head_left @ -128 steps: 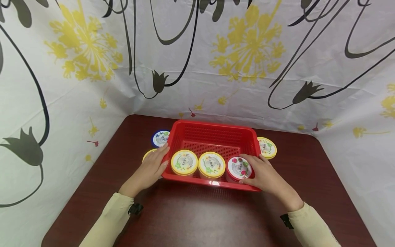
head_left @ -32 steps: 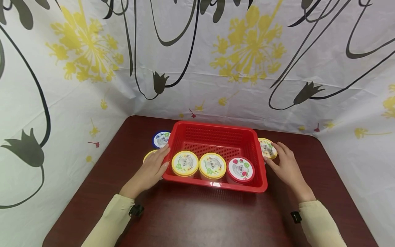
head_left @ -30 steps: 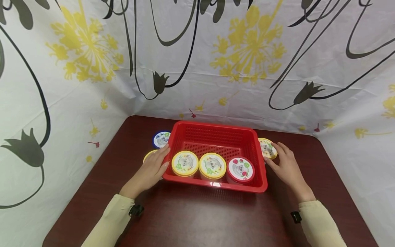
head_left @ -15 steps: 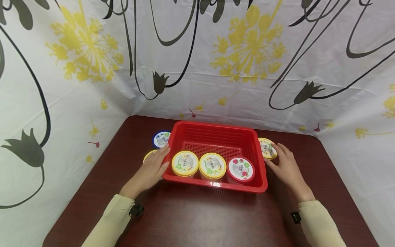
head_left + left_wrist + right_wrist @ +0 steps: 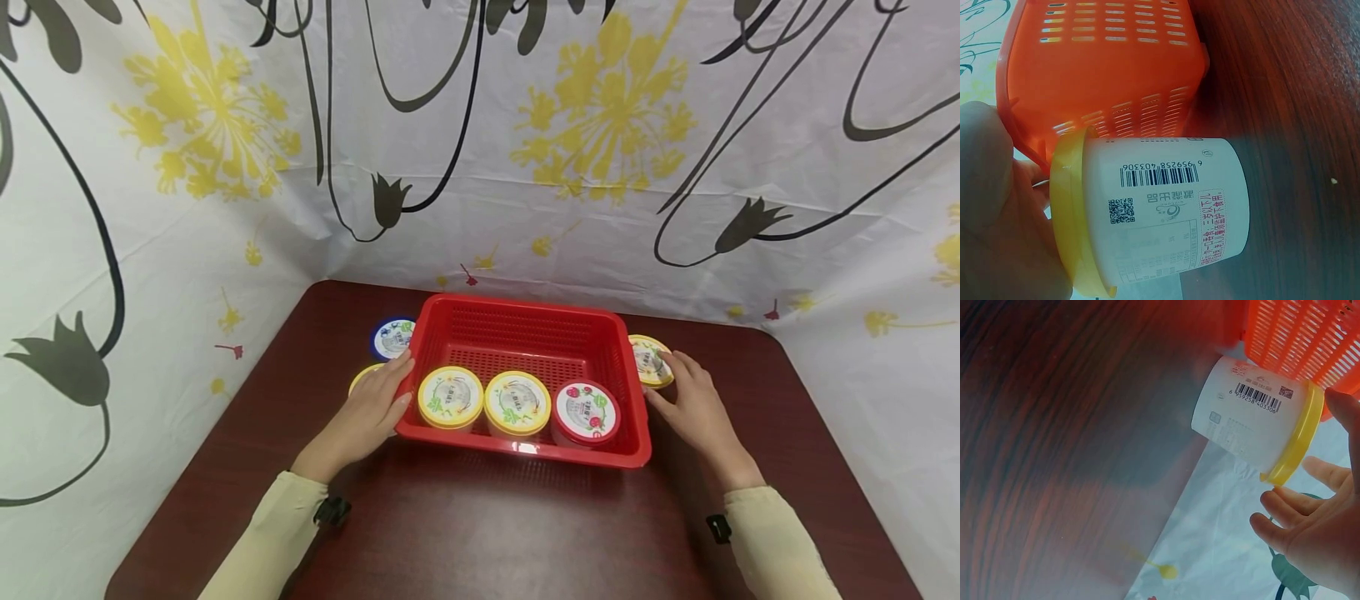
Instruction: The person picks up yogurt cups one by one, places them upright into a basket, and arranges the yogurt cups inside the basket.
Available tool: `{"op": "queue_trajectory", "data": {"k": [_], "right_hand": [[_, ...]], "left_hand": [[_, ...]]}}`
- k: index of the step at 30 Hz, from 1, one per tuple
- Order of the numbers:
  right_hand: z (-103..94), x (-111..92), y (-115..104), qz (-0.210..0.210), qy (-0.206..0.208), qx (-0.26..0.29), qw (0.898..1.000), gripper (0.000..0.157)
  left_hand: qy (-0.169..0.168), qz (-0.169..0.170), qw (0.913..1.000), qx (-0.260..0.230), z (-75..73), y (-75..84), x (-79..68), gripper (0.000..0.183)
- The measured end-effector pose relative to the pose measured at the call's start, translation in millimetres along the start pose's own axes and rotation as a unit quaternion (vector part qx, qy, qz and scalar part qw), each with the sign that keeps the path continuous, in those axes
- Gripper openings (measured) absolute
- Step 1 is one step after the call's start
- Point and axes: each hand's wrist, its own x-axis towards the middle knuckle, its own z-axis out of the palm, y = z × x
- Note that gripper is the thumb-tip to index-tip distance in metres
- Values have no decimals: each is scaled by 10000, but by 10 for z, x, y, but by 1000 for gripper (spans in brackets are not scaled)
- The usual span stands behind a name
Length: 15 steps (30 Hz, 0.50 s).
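Note:
In the head view, a red plastic basket (image 5: 525, 312) holds two yellow-lidded tubs, one on the left (image 5: 451, 398) and one in the middle (image 5: 517, 404), and a red-lidded tub (image 5: 586, 413) in a row along its near side. My left hand (image 5: 358, 418) lies at the basket's left rim, over another yellow-lidded tub (image 5: 1166, 206) that stands outside the basket and is mostly hidden in the head view. At the right side, my right hand (image 5: 693, 408) reaches to a yellow-lidded tub (image 5: 1254, 415), thumb and fingers spread about its lid; how firmly they touch is unclear.
A blue-lidded tub (image 5: 392, 337) stands by the basket's back left corner. Everything sits on a dark reddish-brown table (image 5: 495, 533). White patterned cloth (image 5: 480, 150) surrounds the table's back and sides.
Since the earliest frame, my right hand has left the red-lidded tub and basket corner and moved right to the yellow-lidded tub outside. In the last second, both hands stay nearly still.

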Motion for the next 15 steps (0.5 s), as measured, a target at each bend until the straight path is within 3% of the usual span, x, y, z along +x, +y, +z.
{"op": "queue_trajectory", "data": {"k": [15], "right_hand": [[19, 7, 10, -20, -10, -28, 10000, 75]], "left_hand": [[-16, -24, 10000, -34, -5, 7, -6, 72]]}}
